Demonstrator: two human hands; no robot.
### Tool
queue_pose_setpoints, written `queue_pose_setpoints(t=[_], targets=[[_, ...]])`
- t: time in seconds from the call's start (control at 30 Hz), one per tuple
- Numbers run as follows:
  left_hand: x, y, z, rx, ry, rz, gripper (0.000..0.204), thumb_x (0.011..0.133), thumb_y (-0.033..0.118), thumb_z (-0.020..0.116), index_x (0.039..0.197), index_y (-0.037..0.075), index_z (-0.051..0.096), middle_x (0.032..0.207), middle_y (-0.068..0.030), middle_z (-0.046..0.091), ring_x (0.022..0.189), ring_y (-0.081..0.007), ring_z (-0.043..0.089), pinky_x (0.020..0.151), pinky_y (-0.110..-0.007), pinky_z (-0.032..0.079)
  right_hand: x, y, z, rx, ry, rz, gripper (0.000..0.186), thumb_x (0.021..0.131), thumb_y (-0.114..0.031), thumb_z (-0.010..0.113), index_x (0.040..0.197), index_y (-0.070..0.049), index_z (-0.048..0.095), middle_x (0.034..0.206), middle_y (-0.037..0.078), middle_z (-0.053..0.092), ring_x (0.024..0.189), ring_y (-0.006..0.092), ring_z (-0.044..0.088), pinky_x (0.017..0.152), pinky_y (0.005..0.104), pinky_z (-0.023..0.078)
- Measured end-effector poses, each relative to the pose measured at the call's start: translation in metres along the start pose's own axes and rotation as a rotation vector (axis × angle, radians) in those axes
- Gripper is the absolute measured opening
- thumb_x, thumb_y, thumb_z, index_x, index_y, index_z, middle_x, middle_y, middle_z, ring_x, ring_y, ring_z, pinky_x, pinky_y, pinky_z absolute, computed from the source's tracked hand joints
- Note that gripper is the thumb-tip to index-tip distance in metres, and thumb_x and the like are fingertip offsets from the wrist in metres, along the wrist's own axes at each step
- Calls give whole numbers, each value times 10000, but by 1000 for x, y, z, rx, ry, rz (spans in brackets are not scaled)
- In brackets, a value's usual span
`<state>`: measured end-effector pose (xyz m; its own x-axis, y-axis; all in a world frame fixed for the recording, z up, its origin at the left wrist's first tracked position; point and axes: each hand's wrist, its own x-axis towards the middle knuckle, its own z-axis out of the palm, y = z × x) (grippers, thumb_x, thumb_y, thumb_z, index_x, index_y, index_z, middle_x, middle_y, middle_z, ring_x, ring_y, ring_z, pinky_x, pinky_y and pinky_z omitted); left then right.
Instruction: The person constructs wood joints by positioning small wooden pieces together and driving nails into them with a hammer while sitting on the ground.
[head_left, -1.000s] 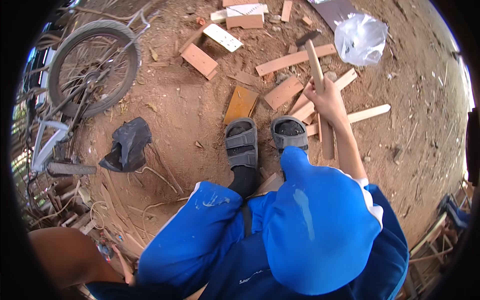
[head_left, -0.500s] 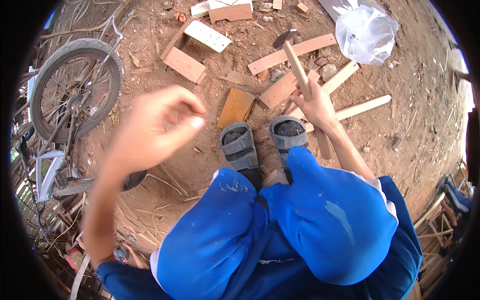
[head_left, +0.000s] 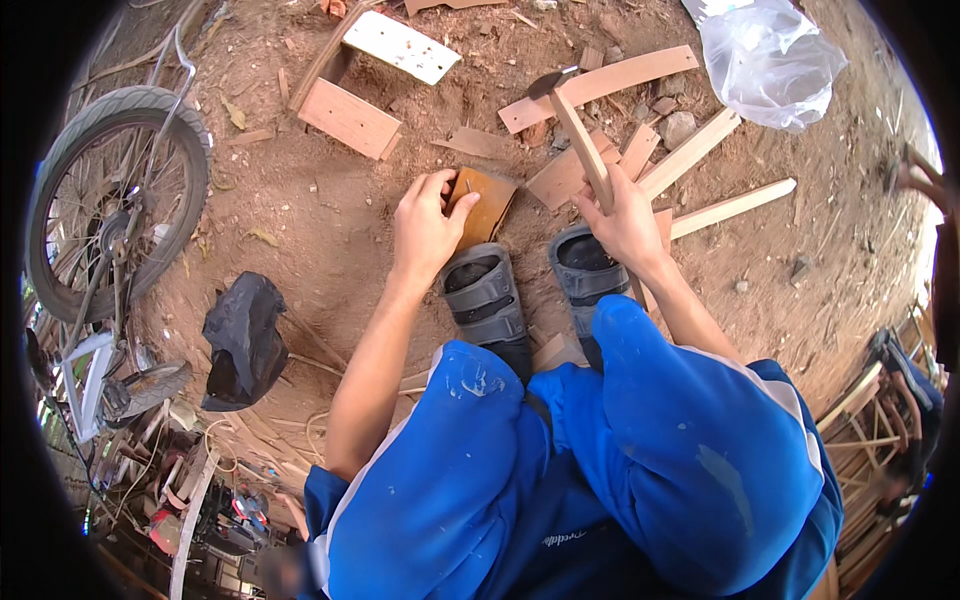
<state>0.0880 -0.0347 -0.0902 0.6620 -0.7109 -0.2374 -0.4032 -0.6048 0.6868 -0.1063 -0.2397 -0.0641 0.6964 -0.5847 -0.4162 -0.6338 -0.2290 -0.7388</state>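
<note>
My left hand (head_left: 435, 215) has its fingers curled onto the upper left of a yellowish-brown wooden block (head_left: 490, 200) lying on the dirt just beyond my sandals (head_left: 485, 300). A thin nail-like piece (head_left: 468, 185) shows by that thumb; I cannot tell whether it is gripped. My right hand (head_left: 625, 225) is closed around the long wooden handle of a hammer, whose dark head (head_left: 548, 85) points up and away from me, over pale wood strips.
Loose planks (head_left: 620, 75), strips (head_left: 730, 205) and an open wooden box (head_left: 350, 120) lie ahead. A clear plastic bag (head_left: 770, 70) is at upper right. A bicycle (head_left: 120, 220) and black bag (head_left: 240, 340) are at left. Another person (head_left: 905, 400) is at the far right edge.
My left hand has come up from the lower left and now rests on the yellowish block. My right hand stays on the hammer, its head tilted slightly further left.
</note>
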Motion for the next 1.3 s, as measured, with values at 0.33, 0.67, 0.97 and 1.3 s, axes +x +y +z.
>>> queue_pose_setpoints(t=[0.33,0.67,0.97,1.3], targets=[[-30,1,-3,82,233,199,353,900,106,767,1198,-34,638,1000,-144,646,820,-255,637,750,-375,544,-1,-12,6,146,-4,131,318,883,-186,795,1048,23,621,878,175,723,820,313,727,748,423,550],[-53,13,-19,-107,395,61,285,952,69,713,1206,-15,615,1118,-162,648,990,-273,653,812,-370,552,-3,-3,4,130,-10,114,375,884,-227,785,1129,19,643,894,137,728,833,272,725,778,402,554],[-36,2,-28,-281,75,-22,346,871,109,809,1169,-20,689,1073,-132,711,924,-231,687,825,-353,549,-4,1,1,175,-42,131,375,883,-219,780,1149,6,643,905,139,725,852,281,719,794,407,551],[-62,30,-43,-191,66,254,338,716,-10,831,1015,26,678,1053,-122,701,994,-272,683,884,-377,553,-1,6,-5,292,36,190,357,887,-101,739,1205,-3,613,984,92,723,857,205,695,794,351,551]])
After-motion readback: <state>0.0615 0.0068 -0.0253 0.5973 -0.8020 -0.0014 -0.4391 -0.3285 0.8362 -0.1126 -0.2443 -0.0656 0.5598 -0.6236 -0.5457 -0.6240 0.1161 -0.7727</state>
